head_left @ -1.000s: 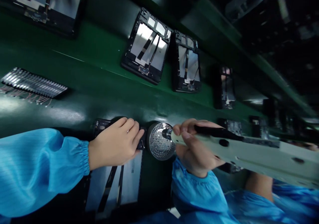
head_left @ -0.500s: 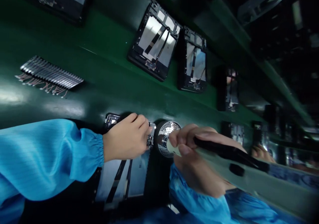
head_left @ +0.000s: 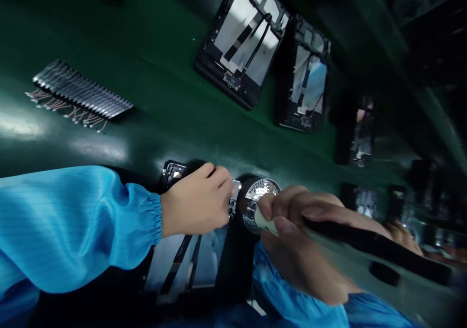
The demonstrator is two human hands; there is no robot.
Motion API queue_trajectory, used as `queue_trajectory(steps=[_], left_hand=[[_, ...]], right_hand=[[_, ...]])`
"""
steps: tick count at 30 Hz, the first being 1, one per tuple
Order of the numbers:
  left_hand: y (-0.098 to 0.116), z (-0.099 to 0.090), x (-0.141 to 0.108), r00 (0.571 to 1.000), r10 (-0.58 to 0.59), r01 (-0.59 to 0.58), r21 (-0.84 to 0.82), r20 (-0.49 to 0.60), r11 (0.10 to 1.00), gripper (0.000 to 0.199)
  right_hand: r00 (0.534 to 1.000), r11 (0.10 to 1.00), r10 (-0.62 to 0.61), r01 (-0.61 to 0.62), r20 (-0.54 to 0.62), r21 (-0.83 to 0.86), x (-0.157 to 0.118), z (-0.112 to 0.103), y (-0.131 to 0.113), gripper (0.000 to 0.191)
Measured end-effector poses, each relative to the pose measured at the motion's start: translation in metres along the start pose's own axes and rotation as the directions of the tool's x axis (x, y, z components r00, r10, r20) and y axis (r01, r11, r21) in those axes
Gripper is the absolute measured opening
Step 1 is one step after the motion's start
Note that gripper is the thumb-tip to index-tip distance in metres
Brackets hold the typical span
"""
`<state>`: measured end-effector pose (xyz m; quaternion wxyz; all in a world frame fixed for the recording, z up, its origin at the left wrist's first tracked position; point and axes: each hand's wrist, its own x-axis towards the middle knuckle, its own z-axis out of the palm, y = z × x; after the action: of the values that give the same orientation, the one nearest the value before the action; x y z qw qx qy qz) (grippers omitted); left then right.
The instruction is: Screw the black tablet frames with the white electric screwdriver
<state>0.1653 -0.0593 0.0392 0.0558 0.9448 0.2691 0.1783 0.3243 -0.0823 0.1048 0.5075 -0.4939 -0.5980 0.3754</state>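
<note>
My left hand (head_left: 199, 202), in a blue sleeve, lies with curled fingers over the upper part of an opened phone (head_left: 186, 262), gripping it. Its silver back plate, dark ribbon cables and top corners show around the hand; what lies under the fingers is hidden. My right hand (head_left: 292, 216) is wrapped around a pale electric screwdriver (head_left: 379, 279) with a black lever, held at a slant. The driver's tip is over a round metal dish (head_left: 264, 187) with a perforated face, just right of the phone. Whether the tip touches the dish I cannot tell.
A row of slim metallic strips with red wires (head_left: 82, 92) lies on the green bench (head_left: 153, 109) at left. Another opened phone (head_left: 244, 41) and a second one (head_left: 306, 80) lie farther back, with more along the right. A co-worker's hand (head_left: 403, 235) shows at far right.
The view has shifted, so the bench items sit farther right in the picture. Both hands keep their places: left on the phone, right with the screwdriver at the dish.
</note>
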Motion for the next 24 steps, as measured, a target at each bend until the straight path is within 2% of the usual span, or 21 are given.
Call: queue_trajectory(steps=[8, 12, 16, 20, 22, 24], left_hand=[[0.001, 0.0, 0.0, 1.0, -0.004, 0.004, 0.01, -0.017, 1.0, 0.035], [-0.001, 0.001, 0.001, 1.0, 0.012, -0.012, -0.008, 0.018, 1.0, 0.037], [-0.004, 0.0, 0.001, 0.997, 0.01, -0.008, -0.019, 0.074, 1.0, 0.045], [-0.005, 0.0, -0.003, 0.991, -0.051, 0.048, 0.035, 0.121, 0.998, 0.054], [-0.007, 0.003, -0.005, 0.987, -0.085, 0.076, 0.071, 0.136, 0.995, 0.055], [-0.009, 0.005, -0.007, 0.982, -0.099, 0.085, 0.096, 0.159, 0.992, 0.055]], right_hand=[[0.995, 0.995, -0.093, 0.092, 0.026, 0.037, 0.0, 0.001, 0.009, 0.039], [0.991, 0.989, -0.131, 0.131, -0.001, 0.073, 0.001, 0.003, 0.016, 0.04], [0.986, 0.979, -0.16, 0.163, -0.039, 0.119, 0.001, 0.006, 0.027, 0.034], [0.986, 0.978, -0.134, 0.147, -0.096, 0.147, -0.002, 0.01, 0.043, 0.02], [0.99, 0.985, -0.097, 0.11, -0.101, 0.136, 0.0, 0.011, 0.047, 0.02], [0.985, 0.984, -0.057, 0.082, -0.162, 0.157, 0.004, 0.008, 0.044, 0.025]])
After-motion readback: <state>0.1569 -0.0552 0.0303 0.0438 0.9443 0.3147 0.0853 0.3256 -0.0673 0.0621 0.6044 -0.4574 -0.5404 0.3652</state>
